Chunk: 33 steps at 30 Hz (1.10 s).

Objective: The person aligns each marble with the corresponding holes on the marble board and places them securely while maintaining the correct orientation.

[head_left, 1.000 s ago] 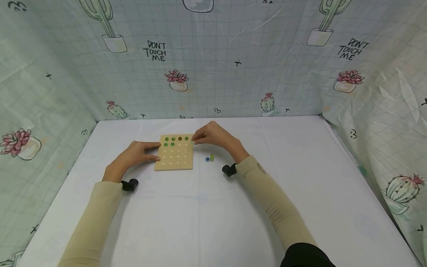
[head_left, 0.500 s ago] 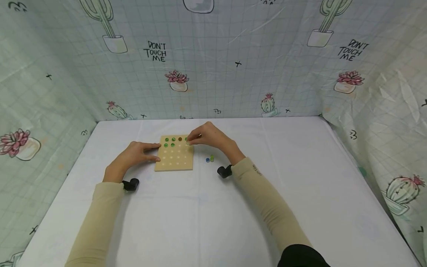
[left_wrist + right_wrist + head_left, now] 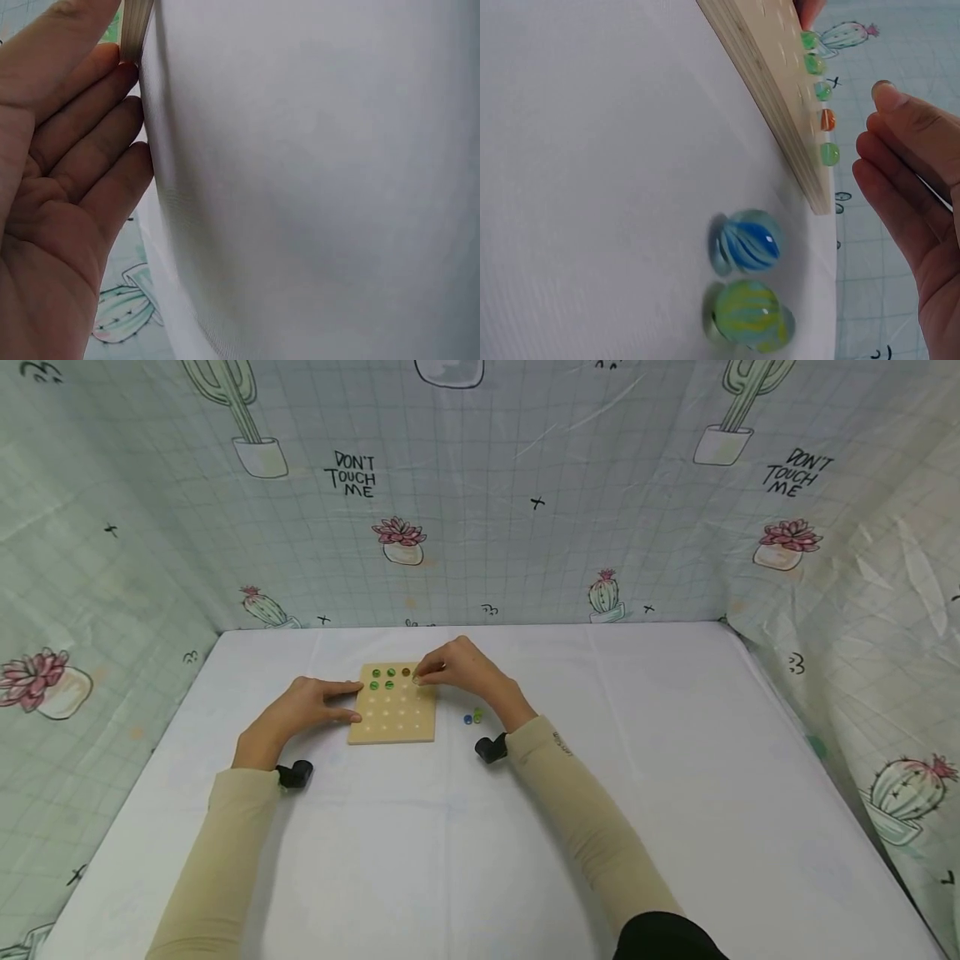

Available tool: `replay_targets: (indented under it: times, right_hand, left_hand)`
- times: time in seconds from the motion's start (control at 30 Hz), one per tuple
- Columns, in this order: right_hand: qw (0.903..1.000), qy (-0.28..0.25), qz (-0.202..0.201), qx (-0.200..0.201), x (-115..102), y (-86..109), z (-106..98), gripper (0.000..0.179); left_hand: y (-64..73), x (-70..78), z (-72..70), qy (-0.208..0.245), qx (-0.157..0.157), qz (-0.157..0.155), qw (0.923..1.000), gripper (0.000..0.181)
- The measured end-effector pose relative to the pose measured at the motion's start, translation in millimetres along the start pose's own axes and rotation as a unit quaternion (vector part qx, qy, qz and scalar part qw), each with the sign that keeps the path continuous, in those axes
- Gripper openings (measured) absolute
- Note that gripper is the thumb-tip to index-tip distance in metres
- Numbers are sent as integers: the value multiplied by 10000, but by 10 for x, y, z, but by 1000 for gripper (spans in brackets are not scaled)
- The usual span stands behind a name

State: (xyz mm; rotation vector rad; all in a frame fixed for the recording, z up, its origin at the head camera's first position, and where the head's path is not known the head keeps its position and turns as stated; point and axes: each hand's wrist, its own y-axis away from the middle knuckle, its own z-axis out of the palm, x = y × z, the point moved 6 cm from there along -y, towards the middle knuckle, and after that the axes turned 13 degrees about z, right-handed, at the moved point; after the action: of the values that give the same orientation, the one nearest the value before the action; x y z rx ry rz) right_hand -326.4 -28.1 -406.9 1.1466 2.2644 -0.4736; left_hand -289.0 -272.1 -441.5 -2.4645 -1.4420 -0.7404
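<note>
A square wooden board point(image 3: 397, 727) with rows of shallow dimples lies on the white table. Green marbles point(image 3: 376, 673) and one orange-brown marble point(image 3: 406, 672) sit in its far rows. My left hand point(image 3: 300, 710) rests against the board's left edge, thumb and fingers spread along it. Over the board's far right part, my right hand point(image 3: 461, 668) pinches a small marble, mostly hidden by the fingertips. Right of the board lie a blue-swirled marble point(image 3: 751, 241) and a yellow-green marble point(image 3: 746, 311), with another partly hidden behind the latter.
The white-covered table point(image 3: 450, 860) meets a patterned cloth backdrop point(image 3: 480, 543) just beyond the board. More of this cloth hangs at the left and right sides. Black wrist cameras sit on both wrists.
My right hand has moved left from the board's right edge to over its far rows, now covering the fourth marble of the far row. The left hand stays in place.
</note>
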Motion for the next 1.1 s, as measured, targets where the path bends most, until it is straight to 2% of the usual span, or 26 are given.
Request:
replay_targets:
  times: [0.2, 0.4, 0.6, 0.87, 1.1]
  right_hand:
    - [9988, 145, 463, 40, 47, -65, 80, 21]
    - [9968, 253, 735, 201, 36, -111, 125, 21]
    - [9936, 332, 1071, 134, 37, -145, 173, 21]
    - [9938, 293, 1073, 9, 8, -190, 224, 21]
    - [9929, 662, 967, -181, -42, -208, 257, 24]
  left_hand:
    - [-13, -3, 5, -37, -40, -12, 10000, 76]
    - [-15, 11, -8, -58, -68, 0, 10000, 75]
    - [-26, 6, -2, -45, -115, -83, 9999, 75]
    - [-21, -10, 1, -91, -148, -142, 9997, 77]
    - [-16, -17, 9, -111, -178, -231, 9995, 79]
